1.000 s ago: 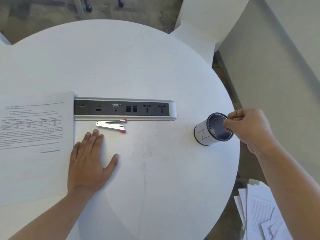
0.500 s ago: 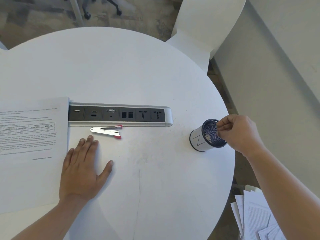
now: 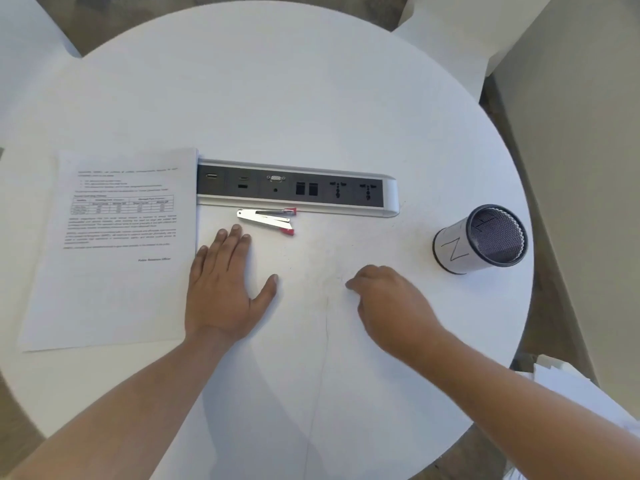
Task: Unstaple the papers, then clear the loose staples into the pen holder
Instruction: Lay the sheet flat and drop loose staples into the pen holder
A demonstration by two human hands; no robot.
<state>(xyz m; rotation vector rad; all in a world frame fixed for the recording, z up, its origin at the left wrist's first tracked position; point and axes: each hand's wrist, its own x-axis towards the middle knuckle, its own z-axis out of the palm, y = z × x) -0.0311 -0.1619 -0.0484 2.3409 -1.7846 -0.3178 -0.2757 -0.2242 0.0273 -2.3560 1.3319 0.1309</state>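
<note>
A silver tool point(image 3: 268, 220) with red tips is laid just in front of a long socket panel point(image 3: 298, 188) set into the counter point(image 3: 311, 98). The fingertips of the left hand point(image 3: 221, 289) are seen just short of the tool. This hand is pressed flat on the counter, its fingers straight and spread, with nothing held, and its outer edge lies beside the right border of the papers point(image 3: 114, 244). The papers are laid as a printed stack at the left, their top right corner touching the panel's left end.

The right hand point(image 3: 391, 303) is lowered near the middle of the counter. Its fingers point(image 3: 351, 284) are curled with the tips down at the surface, and whether anything is pinched there cannot be told. The pen holder point(image 3: 481, 237), a dark mesh cup wrapped in white paper marked with an N, is stood near the right edge. It is well apart from the right hand, with white surface between them.

The counter is round and white, and it is crossed by a thin seam running toward the near edge. A white chair point(image 3: 446, 32) is seen beyond the far edge and a pale wall point(image 3: 588, 168) at the right. A loose pile of sheets point(image 3: 571, 389) is seen below the right edge. The panel is stretched across the middle, between the hands and the far half of the counter.
</note>
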